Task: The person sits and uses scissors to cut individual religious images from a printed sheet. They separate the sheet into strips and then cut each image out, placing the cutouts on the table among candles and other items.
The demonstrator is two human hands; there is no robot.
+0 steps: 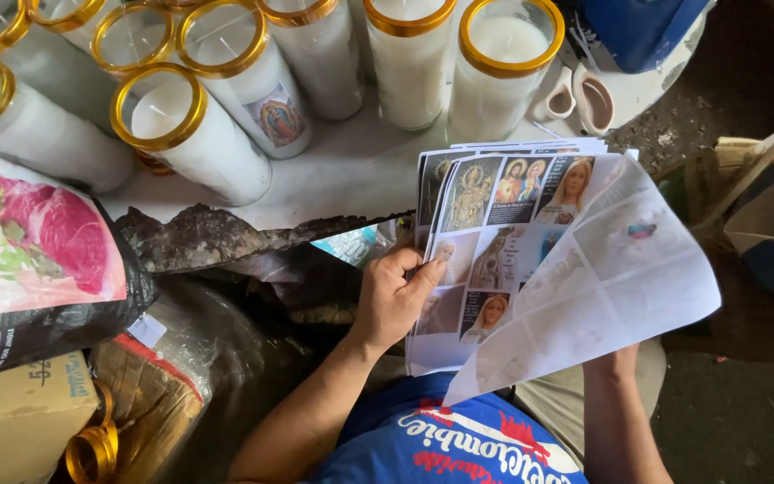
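Blue shirt [441, 444] with red-and-white printed lettering; forearms bare, perhaps khaki trousers [553, 403].

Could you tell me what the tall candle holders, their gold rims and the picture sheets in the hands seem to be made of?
Candle holders: probably clear glass, since white wax shows through glossy walls. Gold rims: shiny bands, metal or metallic-coated plastic; I cannot tell which. Picture sheets: thin printed paper; the top sheet curls over and its print shows faintly through. The left hand grips their edge; the right hand is mostly hidden beneath.
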